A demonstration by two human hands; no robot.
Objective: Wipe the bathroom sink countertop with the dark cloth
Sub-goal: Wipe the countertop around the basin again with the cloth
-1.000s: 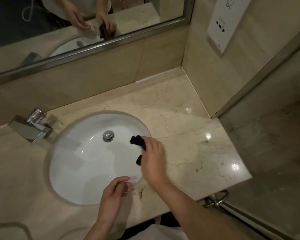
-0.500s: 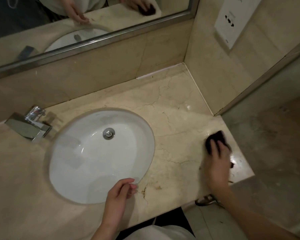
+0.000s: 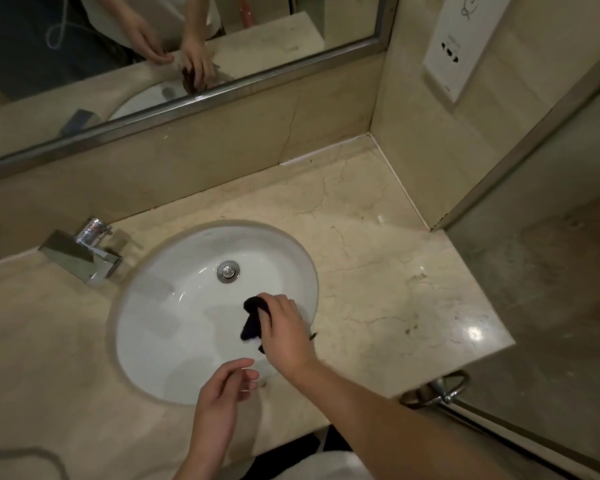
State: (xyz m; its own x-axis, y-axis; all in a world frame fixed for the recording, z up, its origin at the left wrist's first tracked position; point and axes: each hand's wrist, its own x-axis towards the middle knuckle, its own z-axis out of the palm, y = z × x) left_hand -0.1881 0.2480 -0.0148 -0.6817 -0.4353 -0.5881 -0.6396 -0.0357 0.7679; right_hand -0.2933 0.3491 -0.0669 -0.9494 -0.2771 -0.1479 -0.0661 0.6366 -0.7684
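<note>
The dark cloth (image 3: 253,320) is bunched up in my right hand (image 3: 286,329), which grips it over the right inner side of the white oval sink basin (image 3: 174,323). A loose end of the cloth hangs down into the basin. My left hand (image 3: 222,393) hovers at the basin's front rim with its fingers loosely curled and holds nothing. The beige marble countertop (image 3: 388,289) spreads to the right of the sink, with dark specks and glossy light spots near its right corner.
A chrome faucet (image 3: 84,251) stands at the basin's left. A mirror (image 3: 153,64) runs along the back wall. A white notice (image 3: 461,43) hangs on the right wall. A glass shower partition (image 3: 551,271) with a metal handle (image 3: 440,393) borders the counter's right edge.
Half a second ago my right hand pressed the cloth on the counter's right corner; it has swept back left and now holds it over the basin. My left hand barely moved.
</note>
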